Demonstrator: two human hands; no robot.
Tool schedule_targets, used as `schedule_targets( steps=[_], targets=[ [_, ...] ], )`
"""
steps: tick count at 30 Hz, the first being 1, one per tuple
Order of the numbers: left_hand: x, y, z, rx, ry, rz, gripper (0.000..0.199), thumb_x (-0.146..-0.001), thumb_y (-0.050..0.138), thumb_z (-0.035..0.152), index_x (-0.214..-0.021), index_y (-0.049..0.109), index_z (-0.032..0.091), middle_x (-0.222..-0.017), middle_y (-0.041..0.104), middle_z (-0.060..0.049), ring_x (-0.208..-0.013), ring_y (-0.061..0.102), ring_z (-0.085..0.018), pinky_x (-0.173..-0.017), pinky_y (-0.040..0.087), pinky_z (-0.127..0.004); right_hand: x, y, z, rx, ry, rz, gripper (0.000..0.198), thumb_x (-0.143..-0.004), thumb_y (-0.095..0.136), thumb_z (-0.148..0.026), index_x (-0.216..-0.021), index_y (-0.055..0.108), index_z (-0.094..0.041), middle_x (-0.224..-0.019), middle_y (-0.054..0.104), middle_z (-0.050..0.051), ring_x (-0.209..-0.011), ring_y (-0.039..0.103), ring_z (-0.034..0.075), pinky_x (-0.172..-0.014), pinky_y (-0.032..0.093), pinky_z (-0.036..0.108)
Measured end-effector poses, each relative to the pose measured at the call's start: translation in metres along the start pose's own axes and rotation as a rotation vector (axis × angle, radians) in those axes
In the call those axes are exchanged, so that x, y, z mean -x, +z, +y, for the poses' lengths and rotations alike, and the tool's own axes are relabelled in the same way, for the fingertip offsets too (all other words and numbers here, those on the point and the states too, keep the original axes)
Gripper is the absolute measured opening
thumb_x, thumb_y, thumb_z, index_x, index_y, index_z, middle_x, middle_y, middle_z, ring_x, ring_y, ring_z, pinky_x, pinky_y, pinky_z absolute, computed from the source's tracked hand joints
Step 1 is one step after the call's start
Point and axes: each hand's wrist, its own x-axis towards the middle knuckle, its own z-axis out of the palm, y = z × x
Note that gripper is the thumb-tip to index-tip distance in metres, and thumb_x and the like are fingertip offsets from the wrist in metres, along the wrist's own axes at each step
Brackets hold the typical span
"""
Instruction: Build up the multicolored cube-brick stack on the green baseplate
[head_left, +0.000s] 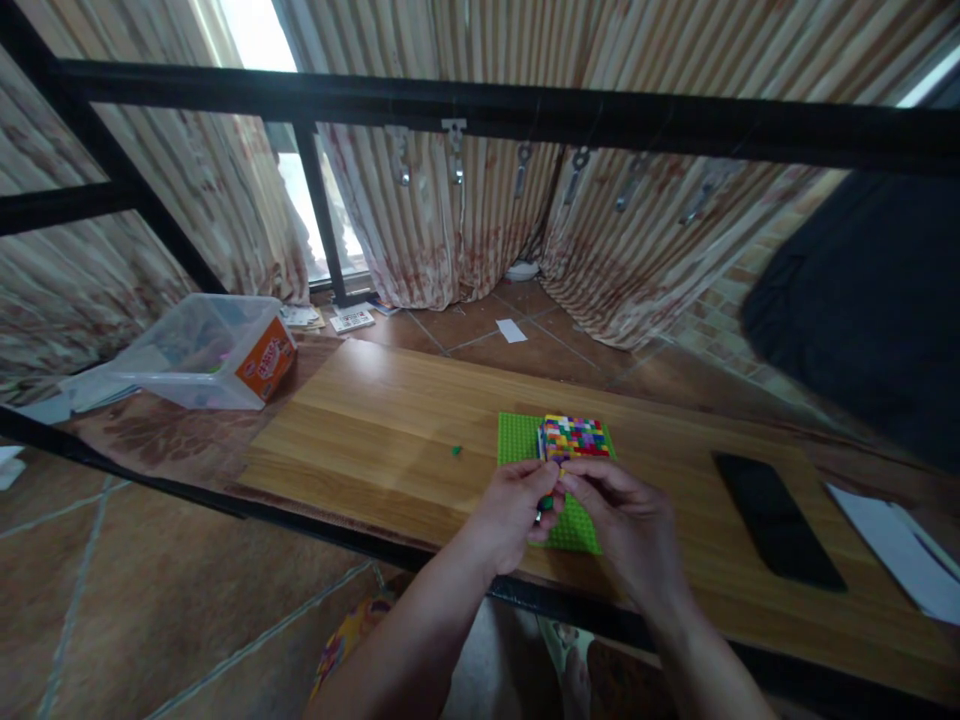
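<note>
A light-brown, wood-grained tabletop runs from left of centre to the lower right of the frame. Directly on it lie a green baseplate just right of and below centre, a small green piece near the middle and, toward the lower right, a flat black slab set at a slant.

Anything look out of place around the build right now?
Two mild oddities: a small green piece lies alone on the wooden tabletop, off the green baseplate, and a white sheet lies on the tiled floor beyond. No spill or damage shows.
</note>
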Motion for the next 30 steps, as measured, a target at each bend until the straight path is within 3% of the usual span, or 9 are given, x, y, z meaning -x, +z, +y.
schedule_targets(
  steps=[4, 6, 10, 14, 19, 30],
  targets=[
    [0.000, -0.004, 0.004, 0.058, -0.083, -0.096, 0.039, -0.069, 0.079, 0.045, -0.072, 0.057, 0.013, -0.060, 0.048, 0.003, -0.040, 0.035, -0.002, -0.038, 0.010, -0.015, -0.010, -0.012, 0.006, -0.184, 0.122, 0.002, 0.017, -0.066, 0.083, -0.035, -0.080, 0.079, -0.026, -0.082, 0.078, 0.002, -0.071, 0.068, 0.018, -0.070, 0.055, 0.034],
    [0.000, -0.007, 0.007, 0.100, -0.104, -0.087, 0.034, -0.071, 0.077, 0.040, -0.072, 0.057, 0.013, -0.060, 0.049, 0.003, -0.041, 0.036, -0.002, -0.037, 0.011, -0.014, -0.015, -0.021, 0.010, -0.155, 0.139, 0.065, 0.020, -0.064, 0.084, -0.036, -0.081, 0.079, -0.026, -0.080, 0.077, 0.003, -0.071, 0.068, 0.018, -0.070, 0.055, 0.035],
    [-0.004, -0.016, 0.017, 0.204, -0.058, 0.025, 0.023, -0.082, 0.066, 0.030, -0.074, 0.056, 0.012, -0.062, 0.048, 0.002, -0.043, 0.038, -0.002, -0.036, 0.014, -0.013, -0.021, -0.032, 0.017, 0.145, -0.013, 0.162, 0.017, -0.071, 0.078, -0.039, -0.081, 0.079, -0.026, -0.086, 0.076, 0.004, -0.080, 0.069, 0.022, -0.078, 0.055, 0.040],
    [-0.004, -0.021, 0.024, 0.263, -0.037, 0.078, 0.020, -0.089, 0.057, 0.025, -0.075, 0.057, 0.011, -0.063, 0.048, 0.001, -0.043, 0.038, -0.002, -0.036, 0.016, -0.012, -0.022, -0.026, 0.026, 0.388, -0.204, 0.062, 0.019, -0.084, 0.066, -0.040, -0.083, 0.079, -0.025, -0.096, 0.072, 0.005, -0.090, 0.067, 0.022, -0.085, 0.053, 0.040],
    [-0.003, -0.018, 0.025, 0.267, -0.043, 0.086, 0.021, -0.092, 0.051, 0.021, -0.075, 0.056, 0.011, -0.062, 0.048, 0.002, -0.042, 0.036, -0.001, -0.035, 0.015, -0.012, -0.026, -0.018, 0.039, 0.602, -0.353, 0.016, 0.027, -0.090, 0.059, -0.042, -0.082, 0.079, -0.026, -0.098, 0.068, 0.007, -0.096, 0.063, 0.025, -0.086, 0.051, 0.044],
    [-0.004, -0.017, 0.018, 0.234, -0.032, 0.077, 0.020, -0.087, 0.060, 0.026, -0.075, 0.058, 0.011, -0.063, 0.049, 0.001, -0.043, 0.038, -0.002, -0.036, 0.016, -0.013, -0.027, -0.014, 0.045, 0.675, -0.383, 0.104, 0.027, -0.089, 0.059, -0.039, -0.075, 0.075, -0.022, -0.096, 0.068, 0.008, -0.090, 0.064, 0.024, -0.084, 0.051, 0.043]
  ],
)
